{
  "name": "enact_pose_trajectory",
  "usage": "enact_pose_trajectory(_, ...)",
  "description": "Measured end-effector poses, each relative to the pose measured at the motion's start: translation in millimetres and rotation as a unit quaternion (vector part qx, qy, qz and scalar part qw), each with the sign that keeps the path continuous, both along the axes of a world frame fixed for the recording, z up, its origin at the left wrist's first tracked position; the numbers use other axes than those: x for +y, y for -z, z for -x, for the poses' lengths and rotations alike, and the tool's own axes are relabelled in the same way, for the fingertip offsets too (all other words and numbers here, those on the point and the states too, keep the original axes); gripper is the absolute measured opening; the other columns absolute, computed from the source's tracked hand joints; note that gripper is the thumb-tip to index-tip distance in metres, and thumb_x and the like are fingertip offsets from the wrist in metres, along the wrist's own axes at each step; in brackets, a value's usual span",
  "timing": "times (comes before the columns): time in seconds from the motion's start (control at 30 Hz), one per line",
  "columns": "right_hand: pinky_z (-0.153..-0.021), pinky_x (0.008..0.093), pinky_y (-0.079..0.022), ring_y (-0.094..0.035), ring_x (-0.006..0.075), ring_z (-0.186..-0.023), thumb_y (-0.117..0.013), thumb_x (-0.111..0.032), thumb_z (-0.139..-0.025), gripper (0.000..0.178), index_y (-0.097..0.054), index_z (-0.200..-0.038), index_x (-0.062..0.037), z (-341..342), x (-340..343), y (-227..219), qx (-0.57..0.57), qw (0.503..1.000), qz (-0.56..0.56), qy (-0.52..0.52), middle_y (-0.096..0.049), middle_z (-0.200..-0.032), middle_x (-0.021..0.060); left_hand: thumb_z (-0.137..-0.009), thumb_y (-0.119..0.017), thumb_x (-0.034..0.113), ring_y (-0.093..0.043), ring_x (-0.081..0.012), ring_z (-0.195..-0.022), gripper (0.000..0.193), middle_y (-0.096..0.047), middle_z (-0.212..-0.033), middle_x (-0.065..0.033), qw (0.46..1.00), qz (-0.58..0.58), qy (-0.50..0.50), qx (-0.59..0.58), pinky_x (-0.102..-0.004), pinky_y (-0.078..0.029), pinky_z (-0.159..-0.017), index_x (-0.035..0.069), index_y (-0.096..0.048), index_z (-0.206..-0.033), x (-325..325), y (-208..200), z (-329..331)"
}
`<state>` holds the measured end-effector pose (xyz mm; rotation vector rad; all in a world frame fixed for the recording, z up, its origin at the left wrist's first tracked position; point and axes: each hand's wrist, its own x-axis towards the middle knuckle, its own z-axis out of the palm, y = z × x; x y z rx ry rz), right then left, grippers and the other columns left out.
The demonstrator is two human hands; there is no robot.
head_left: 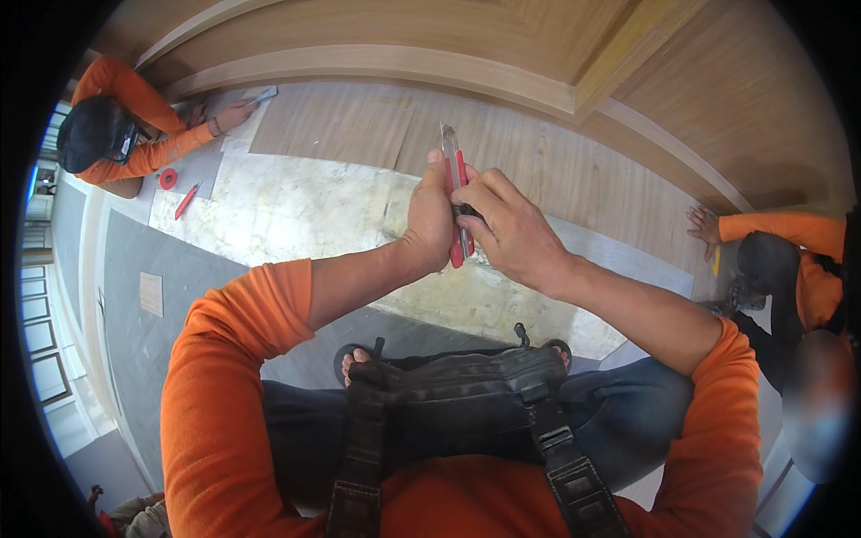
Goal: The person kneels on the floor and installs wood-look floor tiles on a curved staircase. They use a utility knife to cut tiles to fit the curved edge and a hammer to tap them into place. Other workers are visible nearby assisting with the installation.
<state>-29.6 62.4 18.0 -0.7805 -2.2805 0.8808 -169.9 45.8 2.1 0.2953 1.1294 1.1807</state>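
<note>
Over the floor in front of me, my left hand [429,215] is wrapped round a red utility knife [461,169], its tip end pointing away from me. My right hand [516,229] pinches the black part at the middle of the knife's body. The red tail of the knife sticks out below the fingers. Beneath both hands lies a bare, blotchy cream strip of floor [305,202]. Wood-look planks [336,121] border it on the far side, and grey flooring [193,247] on the near side.
A person in orange [121,130] at far left holds a flat tool [264,95] at the planks. Beside them lie a red ring-shaped roll [168,178] and another red knife [186,202]. Another person's hand [706,226] rests on planks at right. A wood-panelled wall [430,36] bounds the far side.
</note>
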Motion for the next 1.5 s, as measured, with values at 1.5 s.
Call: enact_pose_trajectory(1.5,-0.054,0.0282,-0.05,-0.061,0.014,-0.064,-0.051,-0.023,-0.099,0.022,-0.053,-0.112,-0.0051,-15.4,13.6,33.3,0.016,0.885,0.457,0.084,-0.061,-0.084,0.0061,-0.097,-0.059,0.02,-0.067,-0.0139,-0.068,0.02,-0.069,-0.088,-0.0053,0.982,-0.138,0.032,0.127,-0.0275,-0.055,-0.055,0.005,-0.066,-0.11,14.8,33.1,62.1)
